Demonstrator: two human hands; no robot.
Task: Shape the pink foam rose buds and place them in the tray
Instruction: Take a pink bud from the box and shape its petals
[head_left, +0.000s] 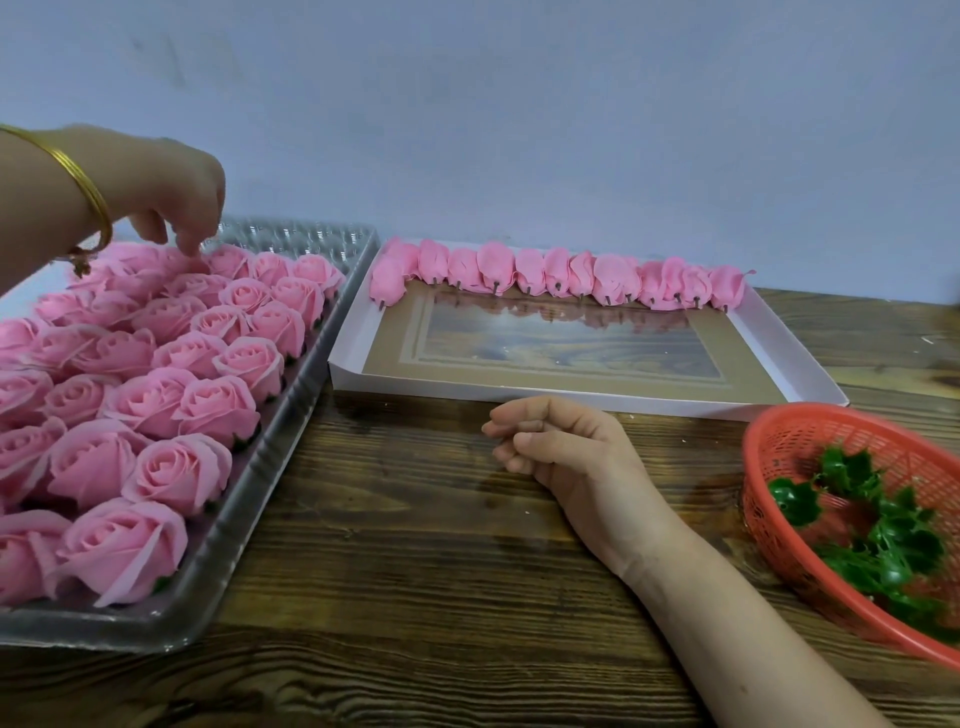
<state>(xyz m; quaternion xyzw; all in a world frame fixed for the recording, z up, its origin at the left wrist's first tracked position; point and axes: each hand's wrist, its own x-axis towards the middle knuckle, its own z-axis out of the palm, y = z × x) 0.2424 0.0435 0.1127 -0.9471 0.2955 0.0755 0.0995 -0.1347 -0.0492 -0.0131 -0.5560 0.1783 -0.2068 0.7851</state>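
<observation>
While resting right hand (561, 441), loosely curled and empty, on table (415, 519), touches pink foam rose (176, 267) with bent fingertips (189, 251) of left hand (171, 192).

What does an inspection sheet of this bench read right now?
Surface: wooden table, dark grain, a few white specks.
Job's things: clear tray at left packed with opened pink roses; white tray holds one row of closed buds along its far edge.
Clutter: red basket of green calyx pieces at right.
Hands: left hand fingers reach down onto a far-row rose, grip unclear; right hand rests on the table, loosely curled, holding nothing.
Cables: nothing seen.
Surroundings: plain pale wall behind.
</observation>
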